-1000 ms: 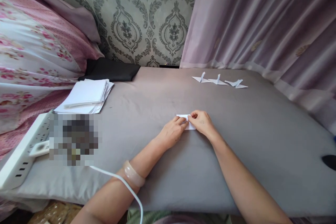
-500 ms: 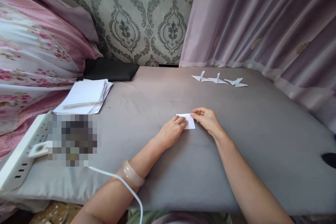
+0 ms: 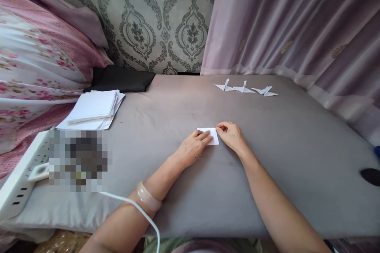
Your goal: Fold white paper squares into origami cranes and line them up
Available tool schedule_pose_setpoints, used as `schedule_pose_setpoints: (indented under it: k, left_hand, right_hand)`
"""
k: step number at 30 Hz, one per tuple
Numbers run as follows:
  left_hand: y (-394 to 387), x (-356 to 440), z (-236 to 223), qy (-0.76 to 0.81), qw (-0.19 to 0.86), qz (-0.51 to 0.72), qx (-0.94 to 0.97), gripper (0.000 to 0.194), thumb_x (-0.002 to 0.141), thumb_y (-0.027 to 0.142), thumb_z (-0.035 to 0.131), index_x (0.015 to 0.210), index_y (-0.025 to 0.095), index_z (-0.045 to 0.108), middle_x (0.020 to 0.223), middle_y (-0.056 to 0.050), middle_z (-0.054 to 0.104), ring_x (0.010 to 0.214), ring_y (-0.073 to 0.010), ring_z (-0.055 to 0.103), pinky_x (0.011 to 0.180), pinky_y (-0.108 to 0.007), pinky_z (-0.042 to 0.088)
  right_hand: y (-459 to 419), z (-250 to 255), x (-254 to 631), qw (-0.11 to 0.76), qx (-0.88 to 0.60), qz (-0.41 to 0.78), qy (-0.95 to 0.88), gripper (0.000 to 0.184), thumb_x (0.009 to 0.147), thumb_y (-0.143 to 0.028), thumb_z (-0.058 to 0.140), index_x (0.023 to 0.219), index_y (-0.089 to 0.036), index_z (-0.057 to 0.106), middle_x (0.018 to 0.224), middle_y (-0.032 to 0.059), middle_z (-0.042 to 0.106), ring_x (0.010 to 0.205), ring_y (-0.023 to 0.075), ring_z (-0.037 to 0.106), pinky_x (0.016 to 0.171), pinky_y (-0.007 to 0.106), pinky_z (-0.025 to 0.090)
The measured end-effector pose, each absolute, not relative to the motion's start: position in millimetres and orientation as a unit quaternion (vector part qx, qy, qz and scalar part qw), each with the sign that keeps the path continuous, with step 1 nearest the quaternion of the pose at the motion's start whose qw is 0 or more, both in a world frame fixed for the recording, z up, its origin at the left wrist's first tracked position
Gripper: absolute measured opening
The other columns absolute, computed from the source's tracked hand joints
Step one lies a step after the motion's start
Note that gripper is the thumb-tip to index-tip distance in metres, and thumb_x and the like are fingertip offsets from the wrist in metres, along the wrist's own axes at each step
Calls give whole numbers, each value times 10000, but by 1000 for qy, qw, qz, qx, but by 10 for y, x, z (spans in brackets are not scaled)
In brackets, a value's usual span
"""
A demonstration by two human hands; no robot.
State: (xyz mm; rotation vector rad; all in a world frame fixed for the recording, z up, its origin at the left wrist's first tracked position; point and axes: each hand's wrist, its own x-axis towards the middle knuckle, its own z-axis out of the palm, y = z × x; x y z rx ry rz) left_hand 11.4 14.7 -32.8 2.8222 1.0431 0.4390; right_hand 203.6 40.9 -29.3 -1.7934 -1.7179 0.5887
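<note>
At the bottom of the frame a white cable [image 3: 130, 199] curves over the left forearm, just beside a pale bangle [image 3: 149, 197]. Near the centre, the left hand [image 3: 193, 147] lies with its fingers stretched out over a small white paper [image 3: 215, 138], laid on it rather than gripping. The right hand [image 3: 230, 135] is at the paper's upper right corner, thumb and forefinger close to each other; whether they are clamped on that corner I cannot tell.

To handle this well, I would judge, the left fingers should press evenly so the sheet does not slide on the soft grey cloth [image 3: 166, 205], while the right fingertips work lightly at the corner, edges lined up, without denting it.

The paper looks plain, bright and four-sided, lying flat with straight edges; how many layers it has is too small to tell. It is partly covered by the left fingers.

Beyond, at left, sits a stack of white sheets [image 3: 92, 106], with a black folded item [image 3: 124, 80] behind it. At upper right, three folded paper birds [image 3: 244, 87] lie in a row.
</note>
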Motion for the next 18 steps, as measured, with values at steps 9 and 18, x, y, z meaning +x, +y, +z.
schedule_pose_setpoints:
  k: [9,18]
  left_hand:
    - [152,107,-355,340,61,142,928,403,932,122,378,1314,140,504,1355,-121,538,1112,-231,507,1007,-369,439]
    - [113,121,-275,406,109,112,900,424,954,166,357,1319,261,551,1315,-121,482,1131,-240,476,1002,-398,423]
  right_hand:
    - [358,-266,1917,215,-707,147,-657,214,832,-371,566,961,-201,579,965,84,649,881,229,608,741,329,423]
    - [397,-324,1980,199,-721,109,-655,179,874,-392,497,890,-218,537,941,64,652,884,214,606,761,330,406]
